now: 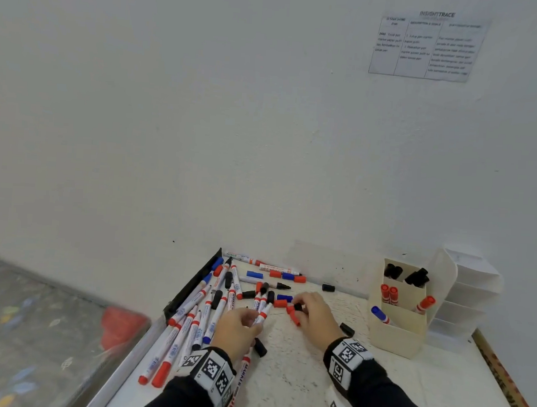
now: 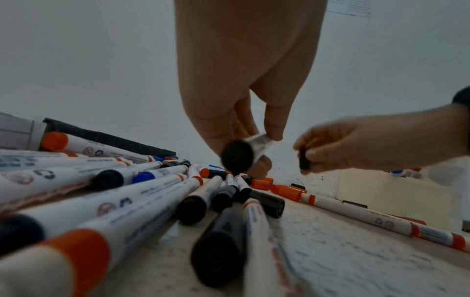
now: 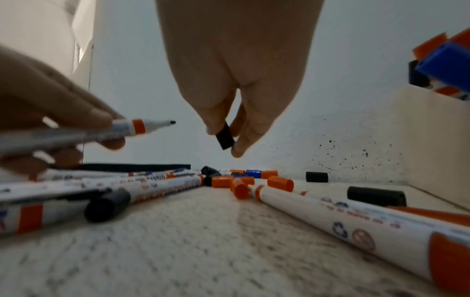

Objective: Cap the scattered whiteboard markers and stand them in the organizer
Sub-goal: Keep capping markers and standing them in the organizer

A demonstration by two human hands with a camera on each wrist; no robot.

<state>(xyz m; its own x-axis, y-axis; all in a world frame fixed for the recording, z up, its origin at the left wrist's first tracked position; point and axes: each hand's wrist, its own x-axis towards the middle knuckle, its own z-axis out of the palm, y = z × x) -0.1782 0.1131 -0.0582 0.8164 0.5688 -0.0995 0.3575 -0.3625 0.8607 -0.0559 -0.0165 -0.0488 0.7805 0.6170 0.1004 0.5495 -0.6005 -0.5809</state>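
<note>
My left hand point(image 1: 246, 321) grips an uncapped white marker point(image 1: 264, 314) with an orange band and black tip point(image 3: 172, 122), lifted just off the table; its black butt end point(image 2: 237, 156) faces the left wrist camera. My right hand point(image 1: 304, 306) pinches a black cap point(image 3: 225, 138) between thumb and fingers, a short way right of the marker tip. The same cap point(image 2: 304, 160) shows in the left wrist view. A cream organizer point(image 1: 398, 331) stands at the right, holding capped black, red and blue markers.
Several markers point(image 1: 188, 328) lie fanned on the left of the speckled table point(image 1: 296, 380), with loose red, blue and black caps point(image 1: 281, 303) near the back wall. A black cap point(image 1: 346, 329) lies by my right wrist. White stacked trays point(image 1: 473, 300) stand behind the organizer.
</note>
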